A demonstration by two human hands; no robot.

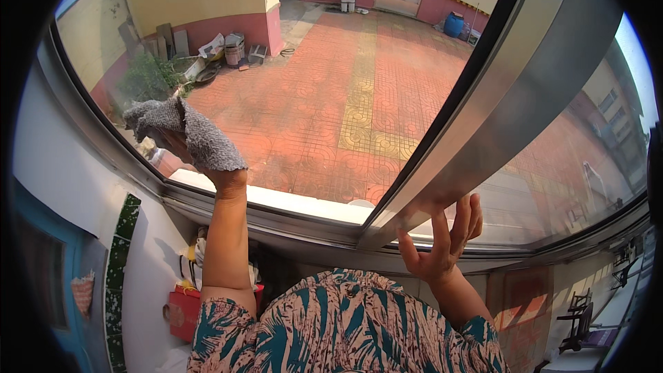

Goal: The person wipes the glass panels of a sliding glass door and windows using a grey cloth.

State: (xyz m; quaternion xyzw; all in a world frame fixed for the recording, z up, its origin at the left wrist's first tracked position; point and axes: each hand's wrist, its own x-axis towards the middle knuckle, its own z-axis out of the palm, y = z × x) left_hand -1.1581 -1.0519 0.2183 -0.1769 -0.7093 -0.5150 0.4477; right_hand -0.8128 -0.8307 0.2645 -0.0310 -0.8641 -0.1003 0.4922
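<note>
A grey terry cloth (pixel 207 139) drapes over the back of my left hand (pixel 177 146) and hangs past its fingers. This hand is up against the lower left of the window pane (pixel 290 117), and the cloth hides most of its fingers. On the right, my right hand (pixel 442 247) is raised with its fingers spread and nothing in it. Its thumb and fingertips are at the lower end of the metal window frame (pixel 483 117), seemingly touching it.
Below the glass runs the metal sill (pixel 311 229). A red bag (pixel 183 314) is under it, left of my body. Dark wooden chairs (pixel 579 318) stand far right. Through the glass show a paved yard (pixel 304 124), a green bush (pixel 146 76) and a blue barrel (pixel 454 24).
</note>
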